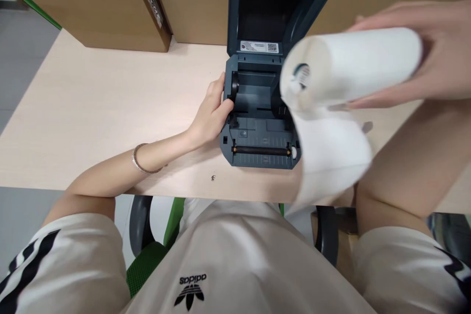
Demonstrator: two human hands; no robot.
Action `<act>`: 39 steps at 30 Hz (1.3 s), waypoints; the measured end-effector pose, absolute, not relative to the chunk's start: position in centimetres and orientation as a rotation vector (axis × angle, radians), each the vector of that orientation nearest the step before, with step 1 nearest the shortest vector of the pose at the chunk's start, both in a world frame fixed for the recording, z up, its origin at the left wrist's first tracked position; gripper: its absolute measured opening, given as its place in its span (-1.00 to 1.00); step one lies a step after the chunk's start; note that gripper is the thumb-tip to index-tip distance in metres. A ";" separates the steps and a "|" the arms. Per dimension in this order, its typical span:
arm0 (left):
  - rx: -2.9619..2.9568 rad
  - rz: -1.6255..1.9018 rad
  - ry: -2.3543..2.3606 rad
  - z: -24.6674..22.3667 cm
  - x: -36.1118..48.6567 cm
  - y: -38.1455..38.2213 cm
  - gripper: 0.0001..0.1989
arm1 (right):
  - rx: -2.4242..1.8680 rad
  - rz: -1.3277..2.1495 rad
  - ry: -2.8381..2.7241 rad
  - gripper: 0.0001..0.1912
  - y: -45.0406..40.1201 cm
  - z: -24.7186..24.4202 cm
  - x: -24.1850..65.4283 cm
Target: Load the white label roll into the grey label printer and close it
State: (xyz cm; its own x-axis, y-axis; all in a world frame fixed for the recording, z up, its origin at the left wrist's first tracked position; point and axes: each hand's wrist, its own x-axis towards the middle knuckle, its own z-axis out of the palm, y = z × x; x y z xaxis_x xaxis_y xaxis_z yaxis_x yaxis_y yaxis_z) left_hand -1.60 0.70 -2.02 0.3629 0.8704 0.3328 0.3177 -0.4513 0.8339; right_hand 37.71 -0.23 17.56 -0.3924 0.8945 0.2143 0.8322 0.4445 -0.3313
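A dark blue-grey label printer (253, 108) stands on the table with its lid (272, 5) raised, so the bay and the black roller (262, 150) show. My left hand (211, 113) grips the printer's left side, the thumb over the rim and the fingers along the outer wall. In my right hand (437, 54) is a white label roll (368, 64), held in the air above and to the right of the bay. A loose strip (331, 157) of it hangs in front of the printer's right edge. The roll covers part of that side.
A large cardboard box (103, 5) stands at the back left of the pale table (91, 103). More brown board (195, 0) rises behind the printer. The table's front edge runs close to my body, over the chair's black armrests (140, 225).
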 end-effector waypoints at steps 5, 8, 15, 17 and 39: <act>1.917 1.047 1.086 -1.7 -1.3 0.4 -0.20 | -1.049 0.243 -2.332 -0.13 1.4 14.0 30.4; 1.888 1.052 1.072 -1.4 -0.9 0.0 -0.25 | -1.142 0.290 -2.408 -0.26 1.8 13.0 30.0; 1.857 1.038 1.071 -0.9 -0.5 -0.2 -0.27 | -1.345 0.186 -2.586 -0.36 1.5 11.8 29.6; 1.855 1.035 1.067 -0.9 -0.5 -0.2 -0.27 | -1.368 0.153 -2.661 -0.38 1.4 11.4 29.2; 1.829 0.997 1.115 -1.5 -0.6 0.0 -0.20 | -0.745 0.329 -2.894 -0.14 -10.5 12.3 30.0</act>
